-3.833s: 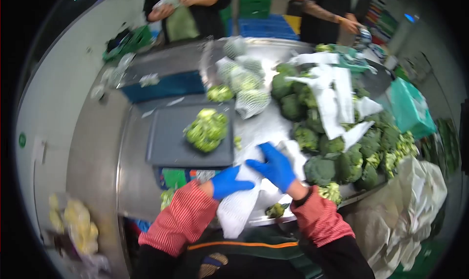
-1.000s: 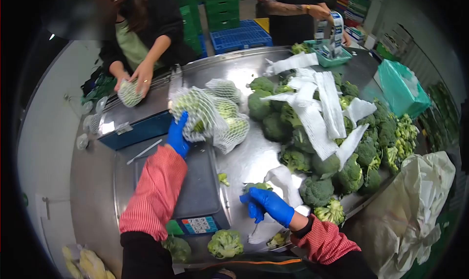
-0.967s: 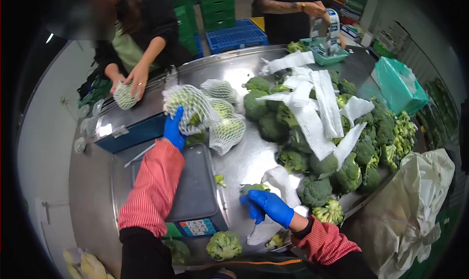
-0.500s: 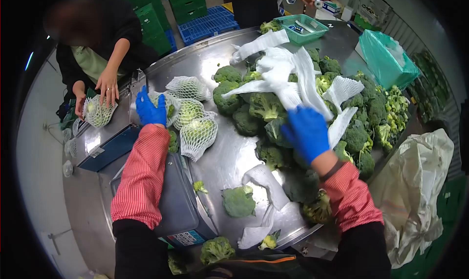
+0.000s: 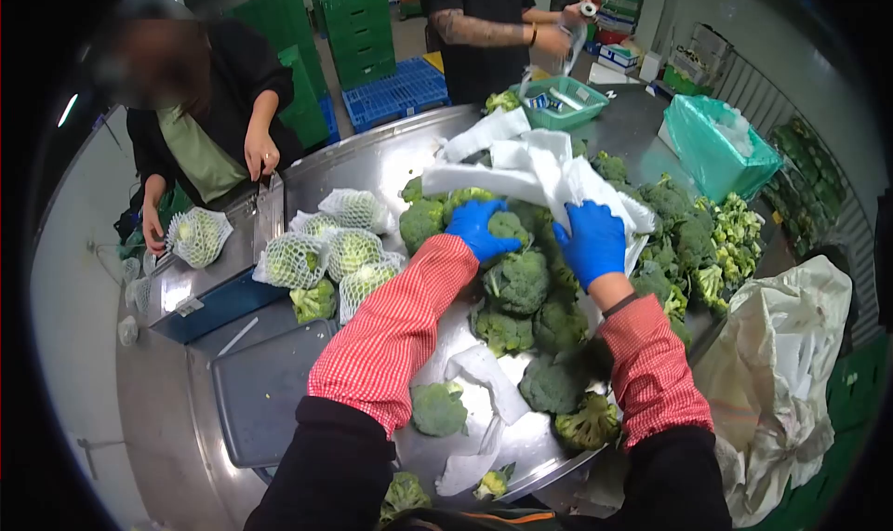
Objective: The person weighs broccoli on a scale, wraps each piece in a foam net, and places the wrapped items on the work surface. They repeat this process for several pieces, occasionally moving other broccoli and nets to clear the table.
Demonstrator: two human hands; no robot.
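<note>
My left hand (image 5: 479,229), in a blue glove, has its fingers and thumb around a small broccoli head (image 5: 510,226) on the pile. To its right, my right hand (image 5: 593,243), also gloved in blue, reaches against the lower edge of the white foam nets (image 5: 544,164), thumb apart from the fingers. Those nets lie across the top of the broccoli. A larger broccoli head (image 5: 517,282) sits just below my left hand. Several netted heads (image 5: 353,252) lie on the metal table left of the pile.
A co-worker's hand (image 5: 261,152) is near the scale-like metal box at left; another person stands behind the table. A grey lid (image 5: 270,396), a green basket (image 5: 563,103), a teal bag (image 5: 721,150) and a white sack (image 5: 772,373) surround the work area.
My left hand has moved right from the netted heads to the broccoli pile, leaving another netted head there. My right hand has shifted slightly up. The co-worker's hand has left the netted head.
</note>
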